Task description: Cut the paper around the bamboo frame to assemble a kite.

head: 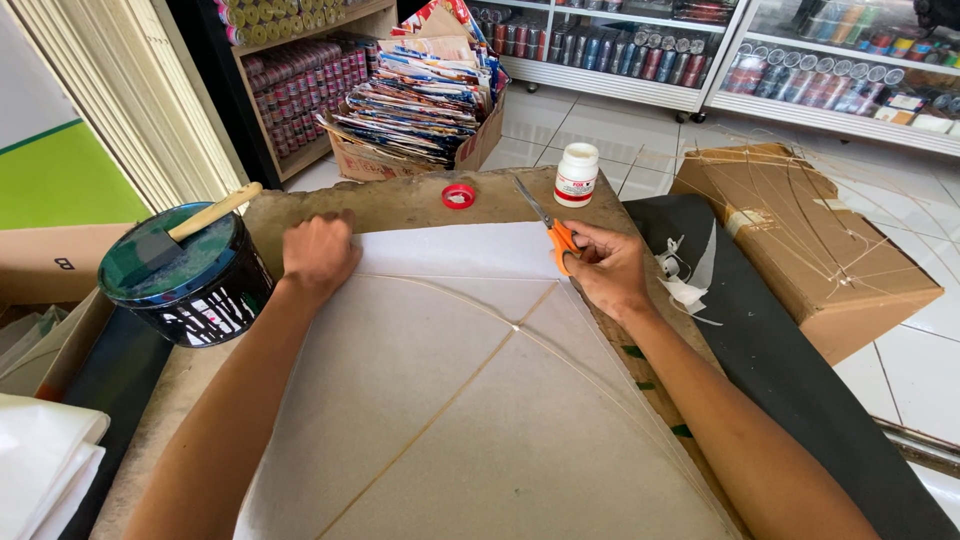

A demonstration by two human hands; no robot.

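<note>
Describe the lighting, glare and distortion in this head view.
Head view: even daylight, soft shadows under both hands; mild glare on the floor tiles; wide-angle bending at the edges; scissors and white sheet sharp.

scissors [556, 232]: orange handles; grey metal blades
paper sheet [470, 400]: plain pale grey-white; crossed by thin tan sticks
work board [400, 202]: mottled brown
cap [459, 196]: red ring
bottle [576, 175]: white, with a red and white label
tub [190, 275]: black, streaked with white drips; dark green lid
brush [205, 216]: pale wooden handle; grey foam head
carton [810, 250]: brown cardboard
mat [780, 370]: black
floor tiles [600, 125]: white
</note>
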